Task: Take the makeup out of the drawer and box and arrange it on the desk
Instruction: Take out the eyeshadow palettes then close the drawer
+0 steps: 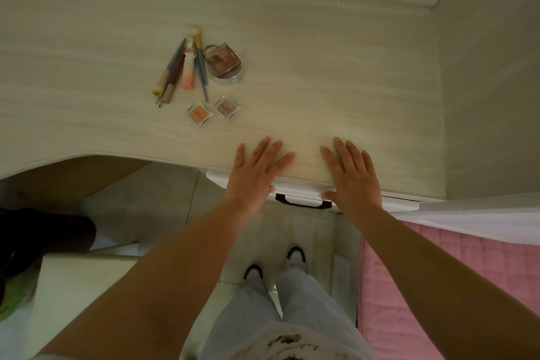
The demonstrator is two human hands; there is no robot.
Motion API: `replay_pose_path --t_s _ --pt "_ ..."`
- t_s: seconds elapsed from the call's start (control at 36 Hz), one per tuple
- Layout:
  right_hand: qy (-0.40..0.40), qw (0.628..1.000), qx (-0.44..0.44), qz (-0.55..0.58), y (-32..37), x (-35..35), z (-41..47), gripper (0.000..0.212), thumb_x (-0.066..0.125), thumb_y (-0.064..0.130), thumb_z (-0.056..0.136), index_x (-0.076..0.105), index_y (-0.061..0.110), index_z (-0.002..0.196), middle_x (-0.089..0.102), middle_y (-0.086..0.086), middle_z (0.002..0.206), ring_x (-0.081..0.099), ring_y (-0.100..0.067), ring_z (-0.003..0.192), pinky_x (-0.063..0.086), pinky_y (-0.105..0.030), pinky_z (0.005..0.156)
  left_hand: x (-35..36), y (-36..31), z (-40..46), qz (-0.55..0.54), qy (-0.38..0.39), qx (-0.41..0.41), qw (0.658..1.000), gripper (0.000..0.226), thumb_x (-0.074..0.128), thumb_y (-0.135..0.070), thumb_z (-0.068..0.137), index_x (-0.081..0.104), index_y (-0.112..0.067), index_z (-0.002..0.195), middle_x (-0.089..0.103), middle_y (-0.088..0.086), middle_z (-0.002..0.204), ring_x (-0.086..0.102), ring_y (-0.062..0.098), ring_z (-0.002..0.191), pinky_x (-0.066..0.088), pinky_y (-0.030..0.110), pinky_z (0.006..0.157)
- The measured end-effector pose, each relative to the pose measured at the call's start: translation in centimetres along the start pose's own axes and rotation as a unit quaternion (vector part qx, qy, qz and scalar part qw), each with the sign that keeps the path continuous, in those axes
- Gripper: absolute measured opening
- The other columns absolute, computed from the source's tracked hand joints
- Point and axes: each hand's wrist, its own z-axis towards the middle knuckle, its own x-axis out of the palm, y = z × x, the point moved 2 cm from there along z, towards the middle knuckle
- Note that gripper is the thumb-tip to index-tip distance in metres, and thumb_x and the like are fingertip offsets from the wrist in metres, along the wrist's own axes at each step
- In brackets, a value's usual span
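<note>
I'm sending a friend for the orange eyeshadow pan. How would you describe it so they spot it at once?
On the desk, find the cluster of brushes and makeup left of centre. At its near edge lie two small square clear cases: the orange pan is the left one, its neighbour mauve.

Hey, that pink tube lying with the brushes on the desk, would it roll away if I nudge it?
Probably a little. The pink tube looks round-bodied and lies flat on the smooth desk, so a sideways nudge could roll it. The brushes close on both sides would likely stop it. It looks small, rigid and probably light.
</note>
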Motion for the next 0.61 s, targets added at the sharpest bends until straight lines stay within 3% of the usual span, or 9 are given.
replay_pose_path --t_s 0.11,0.28,0.33,0.42,0.47,0.61 --pt "-0.020 1.000 -0.010 -0.001 -0.3 0.3 0.2 0.121 0.089 0.051 0.038 0.030 0.018 0.139 0.047 -0.015 0.141 0.050 -0.035 0.125 0.039 -0.052 0.101 0.2 0.0 0.1 0.007 0.001 0.003 1.000 0.086 0.055 -0.036 0.090 -0.009 -0.037 0.148 -0.008 -0.002 0.159 -0.010 0.023 0.146 -0.002 0.054 0.114" --pt "-0.004 1.000 -0.006 0.004 -0.4 0.3 0.1 0.121 0.087 0.053 0.041 0.028 0.019 0.141 0.044 -0.014 0.143 0.048 -0.035 0.127 0.037 -0.050 0.103 0.1 -0.3 0.1 0.000 -0.002 -0.008 1.000 0.084 0.058 -0.033 0.089 -0.002 -0.036 0.149 -0.003 -0.002 0.159 -0.009 0.022 0.146 -0.004 0.054 0.114" --pt "0.009 1.000 -0.003 0.009 -0.3 0.1 0.1 0.117 0.085 0.052 0.050 0.024 0.021 0.146 0.036 -0.013 0.149 0.039 -0.035 0.134 0.030 -0.049 0.109 -0.1 -0.4 0.2 -0.003 0.001 -0.011 1.000 0.084 0.057 -0.032 0.090 -0.002 -0.036 0.149 -0.004 -0.002 0.159 -0.010 0.022 0.146 -0.003 0.055 0.114" --pt "0.036 0.999 -0.011 -0.002 0.1 -0.1 -0.2 0.103 0.065 0.051 0.079 -0.004 0.023 0.150 -0.002 -0.010 0.159 0.004 -0.030 0.146 0.005 -0.046 0.117 -0.2 -0.7 0.1 -0.013 0.006 -0.021 1.000 0.082 0.056 -0.032 0.090 -0.001 -0.036 0.149 -0.005 -0.002 0.158 -0.012 0.022 0.146 -0.004 0.055 0.115" --pt "0.045 0.999 -0.005 0.002 0.4 -0.5 -0.4 0.096 0.054 0.053 0.086 -0.014 0.023 0.148 -0.014 -0.008 0.158 -0.009 -0.028 0.146 -0.002 -0.045 0.118 -0.4 -1.1 0.0 -0.027 0.010 -0.027 0.999 0.081 0.056 -0.036 0.090 0.000 -0.034 0.149 -0.006 -0.001 0.158 -0.013 0.023 0.146 -0.003 0.054 0.115" --pt "0.036 0.995 0.035 0.091 1.2 -1.3 -1.3 0.078 0.045 0.051 0.091 0.002 0.023 0.150 -0.004 -0.003 0.159 -0.004 -0.023 0.146 0.002 -0.037 0.120 -1.4 -1.9 -0.8 -0.118 0.005 -0.038 0.992 0.067 0.044 -0.045 0.095 0.011 -0.026 0.150 0.002 0.000 0.159 -0.006 0.021 0.147 0.002 0.043 0.119"
